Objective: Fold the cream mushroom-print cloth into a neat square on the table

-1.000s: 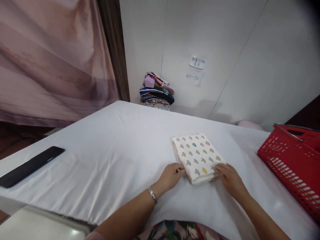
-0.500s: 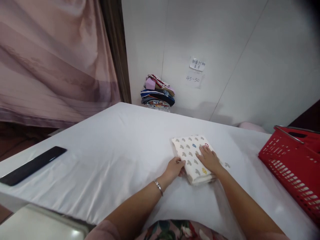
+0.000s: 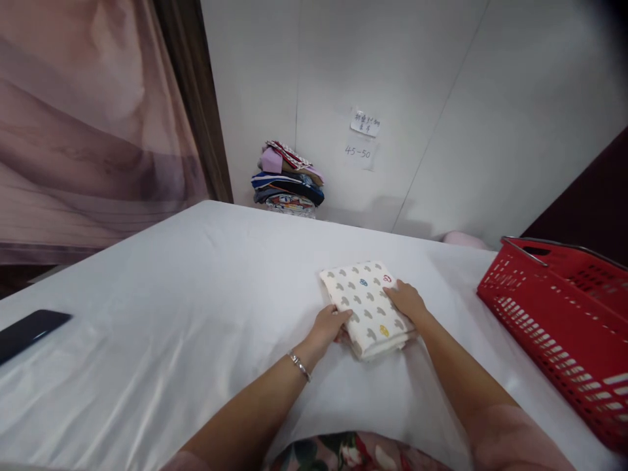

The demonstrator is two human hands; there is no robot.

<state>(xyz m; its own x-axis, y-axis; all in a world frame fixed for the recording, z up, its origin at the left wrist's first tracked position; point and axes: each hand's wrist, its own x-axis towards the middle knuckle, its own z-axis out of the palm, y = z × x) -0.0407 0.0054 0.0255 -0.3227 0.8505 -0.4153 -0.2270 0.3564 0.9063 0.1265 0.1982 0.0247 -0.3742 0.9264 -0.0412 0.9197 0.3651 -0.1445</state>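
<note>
A folded cream cloth [image 3: 366,299] with grey mushroom-like shapes and a few coloured motifs lies on the white-covered table [image 3: 235,275]. My left hand [image 3: 331,325] pinches its left edge, thumb on top and the other fingers tucked underneath. At the cloth's right edge, my right hand [image 3: 408,302] holds on with the thumb over the top; its remaining fingers are partly hidden along the side. Several folded layers show at the near edge.
To the right stands a red plastic basket [image 3: 554,327] with metal handles. A black flat object [image 3: 32,330] lies at the left. Beyond the far edge, stacked folded cloths [image 3: 288,180] sit against the wall, near paper notes [image 3: 360,147]. A pink curtain [image 3: 88,131] hangs at left.
My right hand has slid from lying flat on top of the cloth to its right edge. The left hand keeps its hold. The whole view has shifted rightward.
</note>
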